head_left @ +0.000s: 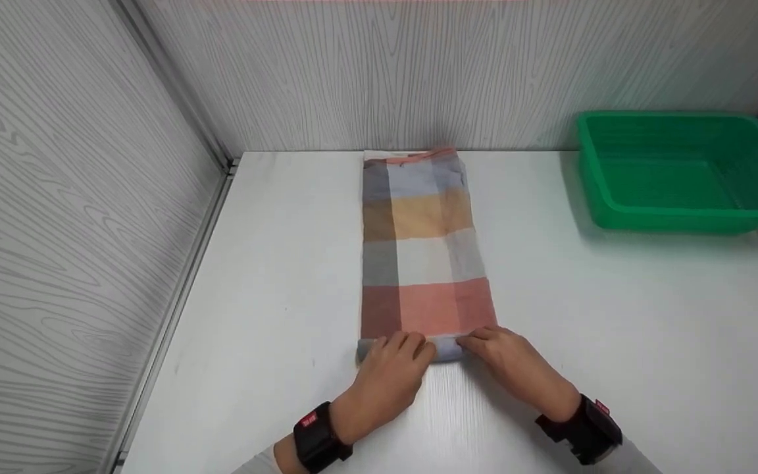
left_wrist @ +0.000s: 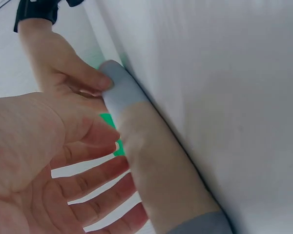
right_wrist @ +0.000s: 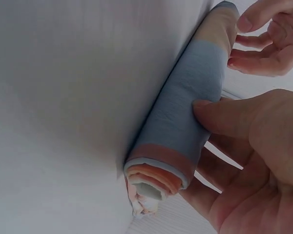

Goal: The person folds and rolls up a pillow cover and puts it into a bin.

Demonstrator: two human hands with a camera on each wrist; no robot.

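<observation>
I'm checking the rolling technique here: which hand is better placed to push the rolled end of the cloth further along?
Probably neither alone. The left hand and right hand both grip the rolled end of the checked cloth. The right looks slightly better placed, since its thumb presses squarely on the roll.

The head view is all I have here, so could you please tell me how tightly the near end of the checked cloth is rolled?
Observer: The right wrist view shows the checked cloth wound into a firm roll, with several layers spiralling at its open end.
Operator: Thank you. Where does the right hand's thumb sit?
Observer: The right hand presses its thumb on top of the roll's grey band, fingers curling beneath.
Operator: And the left hand?
Observer: In the left wrist view, the left hand has its fingers spread and bent against the side of the roll.
</observation>
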